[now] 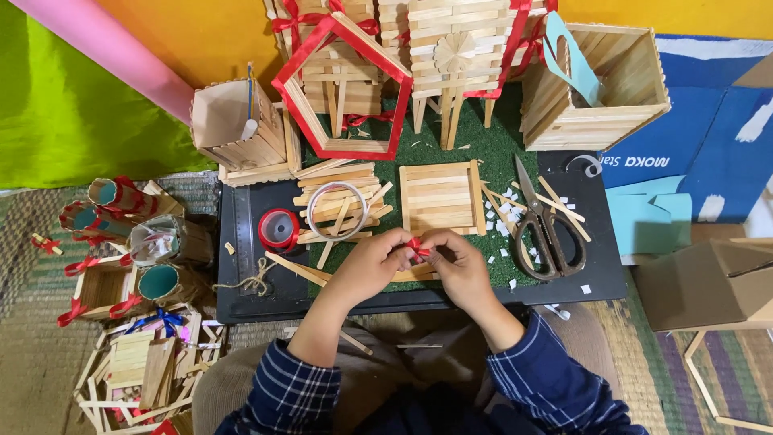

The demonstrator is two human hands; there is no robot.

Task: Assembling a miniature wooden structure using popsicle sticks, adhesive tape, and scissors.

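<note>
Both hands, the left hand [372,259] and right hand [457,262], pinch a small red ribbon bow [416,248], with scissors [544,225] at 2 o'clock.

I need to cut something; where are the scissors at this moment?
In the head view, the scissors lie closed on the green mat, to the right of the flat wooden stick panel and beyond the right hand.

Flat black work board [241,302] set on a woven striped floor mat [32,354], with a green artificial-turf sheet [491,173] over its middle. On turf: square panel of wooden craft sticks [440,197], dark-handled scissors [546,225], loose stick pile [342,201]. On bare board: red ribbon spool [279,229], twine piece [251,282].
</note>
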